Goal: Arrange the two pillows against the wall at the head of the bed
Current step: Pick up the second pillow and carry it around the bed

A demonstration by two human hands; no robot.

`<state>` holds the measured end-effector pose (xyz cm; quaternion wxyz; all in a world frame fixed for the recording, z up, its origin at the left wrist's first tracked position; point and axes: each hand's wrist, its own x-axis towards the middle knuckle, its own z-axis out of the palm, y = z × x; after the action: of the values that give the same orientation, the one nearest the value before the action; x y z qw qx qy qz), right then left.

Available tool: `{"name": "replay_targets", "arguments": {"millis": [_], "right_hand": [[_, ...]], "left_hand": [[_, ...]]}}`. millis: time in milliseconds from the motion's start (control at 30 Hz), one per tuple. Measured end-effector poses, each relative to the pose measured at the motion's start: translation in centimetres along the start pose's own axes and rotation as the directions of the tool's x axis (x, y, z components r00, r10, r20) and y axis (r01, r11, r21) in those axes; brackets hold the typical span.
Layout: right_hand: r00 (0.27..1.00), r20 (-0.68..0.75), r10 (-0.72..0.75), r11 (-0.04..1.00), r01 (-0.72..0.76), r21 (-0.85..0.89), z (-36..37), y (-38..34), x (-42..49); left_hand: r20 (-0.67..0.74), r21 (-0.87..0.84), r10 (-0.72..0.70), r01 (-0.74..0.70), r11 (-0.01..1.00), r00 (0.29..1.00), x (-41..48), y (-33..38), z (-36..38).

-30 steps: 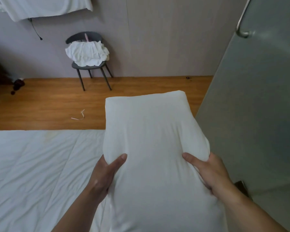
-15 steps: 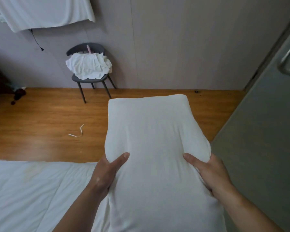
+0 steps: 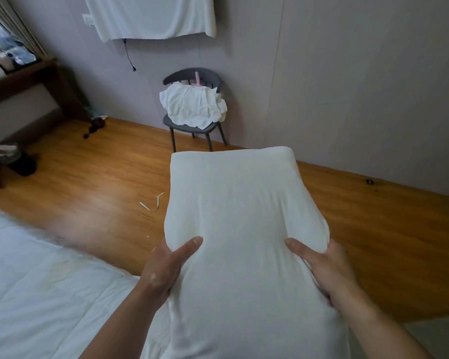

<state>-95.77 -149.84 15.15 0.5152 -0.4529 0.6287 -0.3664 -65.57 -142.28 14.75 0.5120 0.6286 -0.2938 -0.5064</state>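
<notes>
White pillow (image 3: 244, 229), near end cut off, hides both hands' fingers.

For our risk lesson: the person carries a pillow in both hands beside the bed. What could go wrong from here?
1. The pillow hangs over bare floor; if a hand slips, it may get dirty.
2. It hides the ground ahead, and a white scrap lies nearby: possible trip.

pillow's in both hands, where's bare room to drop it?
Both the left hand and right hand grip the pillow. Free: the white bed at lower left, and bare floor between bed and chair. Crowded: the chair seat, piled with white cloth.
</notes>
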Motion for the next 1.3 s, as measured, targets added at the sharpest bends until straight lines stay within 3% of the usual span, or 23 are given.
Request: {"name": "replay_targets", "arguments": {"millis": [367, 633, 1000, 1300], "right_hand": [[0.983, 0.17, -0.074, 0.985, 0.098, -0.141, 13.2, -10.5, 19.0], [0.932, 0.354, -0.077, 0.967, 0.157, -0.202, 26.7, -16.5, 29.4], [0.755, 0.653, -0.059, 0.95, 0.243, -0.195, 49.8, -24.5, 43.1], [0.56, 0.829, 0.008, 0.917, 0.326, -0.229, 67.7, -29.4, 46.4]], "left_hand": [[-0.113, -0.145, -0.018, 0.001, 0.989, 0.993, 17.9, 5.3, -6.3], [-0.326, -0.188, -0.003, -0.062, 0.98, 0.945, 25.9, 8.9, -13.7], [-0.64, -0.239, -0.094, -0.08, 0.968, 0.763, 37.3, 14.6, -24.6], [-0.842, -0.25, -0.162, -0.105, 0.963, 0.515, 41.9, 16.8, -34.0]]}}
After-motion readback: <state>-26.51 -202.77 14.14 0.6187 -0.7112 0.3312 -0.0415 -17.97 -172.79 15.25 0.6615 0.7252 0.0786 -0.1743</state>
